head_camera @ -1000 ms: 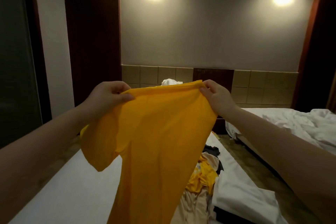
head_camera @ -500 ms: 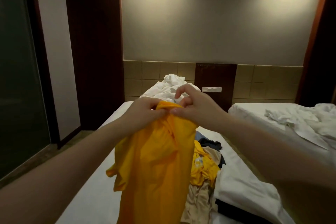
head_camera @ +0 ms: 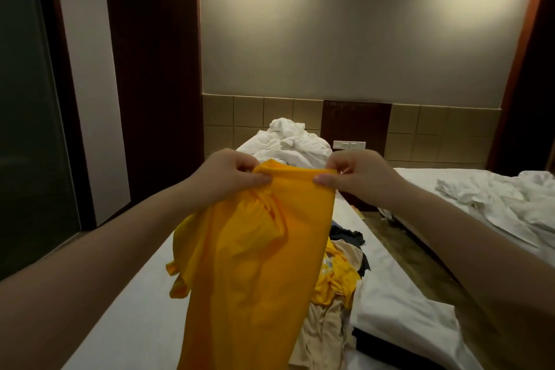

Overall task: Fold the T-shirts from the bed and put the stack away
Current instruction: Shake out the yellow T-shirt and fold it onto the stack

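T-shirt is pinched at its top edge by left hand and right hand; long axis hangs straight down.

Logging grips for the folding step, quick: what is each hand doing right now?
Left hand: pinches the top edge of the yellow T-shirt.
Right hand: pinches the same top edge, shirt hanging above the bed.
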